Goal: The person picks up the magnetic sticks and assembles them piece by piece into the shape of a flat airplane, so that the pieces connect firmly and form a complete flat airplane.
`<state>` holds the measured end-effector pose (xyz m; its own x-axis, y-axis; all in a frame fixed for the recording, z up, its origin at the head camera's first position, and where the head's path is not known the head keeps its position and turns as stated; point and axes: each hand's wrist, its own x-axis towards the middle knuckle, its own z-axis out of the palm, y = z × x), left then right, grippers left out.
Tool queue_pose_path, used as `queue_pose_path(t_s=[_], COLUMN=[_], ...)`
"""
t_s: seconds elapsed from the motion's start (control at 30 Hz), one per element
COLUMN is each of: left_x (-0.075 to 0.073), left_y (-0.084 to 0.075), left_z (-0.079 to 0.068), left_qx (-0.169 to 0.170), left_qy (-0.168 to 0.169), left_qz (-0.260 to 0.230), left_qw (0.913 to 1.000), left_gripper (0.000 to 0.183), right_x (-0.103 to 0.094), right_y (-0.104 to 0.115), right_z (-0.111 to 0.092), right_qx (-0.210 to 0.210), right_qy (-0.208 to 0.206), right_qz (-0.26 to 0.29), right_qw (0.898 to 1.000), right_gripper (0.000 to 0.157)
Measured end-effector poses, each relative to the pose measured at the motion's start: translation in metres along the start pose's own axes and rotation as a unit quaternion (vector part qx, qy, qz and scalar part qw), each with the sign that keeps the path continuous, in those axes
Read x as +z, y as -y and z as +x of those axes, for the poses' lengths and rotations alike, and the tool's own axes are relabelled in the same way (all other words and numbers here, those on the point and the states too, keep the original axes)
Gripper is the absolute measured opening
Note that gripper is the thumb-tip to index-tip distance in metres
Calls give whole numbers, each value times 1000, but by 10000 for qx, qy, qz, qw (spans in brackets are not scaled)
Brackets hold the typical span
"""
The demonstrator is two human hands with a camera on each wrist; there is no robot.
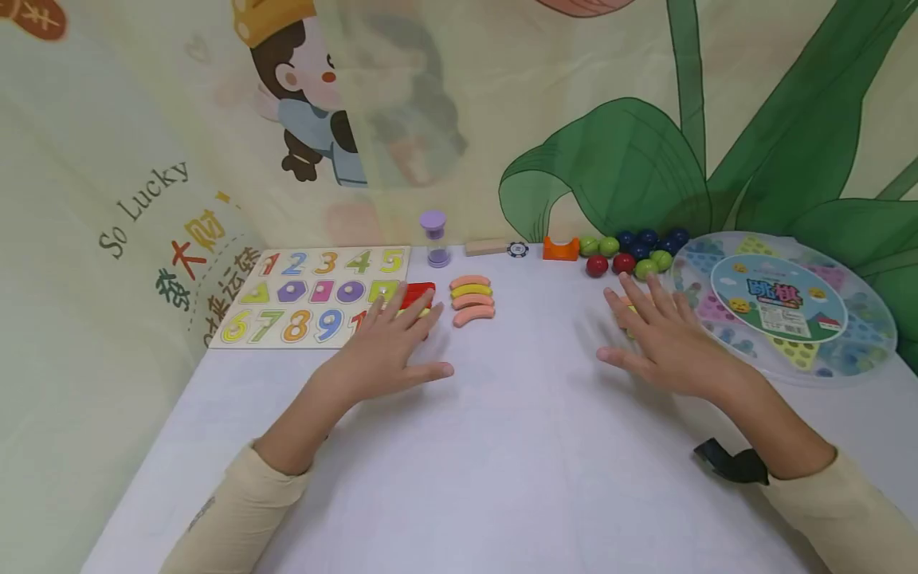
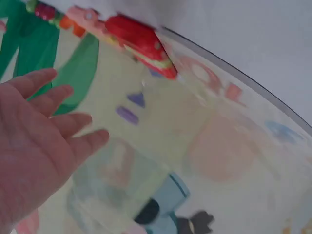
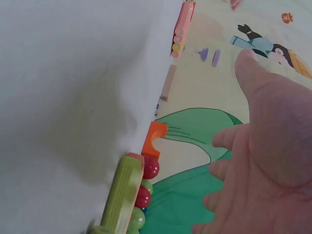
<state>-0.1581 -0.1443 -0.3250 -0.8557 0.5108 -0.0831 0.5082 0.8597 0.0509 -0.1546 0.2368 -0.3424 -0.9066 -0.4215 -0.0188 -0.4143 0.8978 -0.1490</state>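
Hovers above the white surface (image 1: 531, 462) with the left grip (image 1: 383, 357) wide, its fingers spread, its thumb aimed at three o'clock, and with the right grip (image 1: 667, 351) just as wide, its thumb aimed at nine. Shows the palm of each in its own wrist view. Has, near the left fingertips at one o'clock, a bundle of red pieces (image 1: 418, 296), partly covered by the fingers in the head view. Has, at two o'clock from the same hand, four curved pieces (image 1: 472, 300), one yellow and three pink, set one below another. Has at ten o'clock a number board (image 1: 307, 307) with coloured digits and shapes, partly hidden under the left fingers. Has, behind the right fingers at ten o'clock, a stack of green bars (image 3: 119, 195), mostly hidden in the head view but plain in the right wrist view. Has, toward twelve from that hand, a cluster of green, red and blue balls (image 1: 638, 251); at two, a round game board (image 1: 778, 299); at five, beside the wrist, a black strap (image 1: 731, 464). Shows along the far edge, from left to right, a purple-capped hourglass (image 1: 436, 241), a wooden block (image 1: 486, 248), a round chip (image 1: 517, 249) and an orange block (image 1: 561, 253) with a scooped top. Ends at twelve o'clock in a printed cloth (image 1: 588, 64) with large green leaves.
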Motion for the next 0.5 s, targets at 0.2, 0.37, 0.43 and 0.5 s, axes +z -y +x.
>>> queue_pose_path(t_s=[0.2, 0.37, 0.43, 0.5], left_x=[10, 17, 18, 18], left_y=[-24, -33, -35, -36], left_z=[33, 47, 49, 49], left_qx=[564, 583, 557, 525], left_qy=[317, 548, 668, 768], left_qz=[218, 251, 238, 181], left_qw=[9977, 9965, 9959, 9955], left_gripper=[84, 77, 75, 75], right_x=[8, 15, 17, 18], right_y=[2, 5, 6, 6], right_z=[14, 21, 22, 22], right_qx=[-116, -221, -273, -309], right_qy=[47, 209, 249, 317], right_qz=[129, 74, 74, 65], right_qw=[9998, 9995, 9993, 9990], right_gripper=[87, 88, 88, 89])
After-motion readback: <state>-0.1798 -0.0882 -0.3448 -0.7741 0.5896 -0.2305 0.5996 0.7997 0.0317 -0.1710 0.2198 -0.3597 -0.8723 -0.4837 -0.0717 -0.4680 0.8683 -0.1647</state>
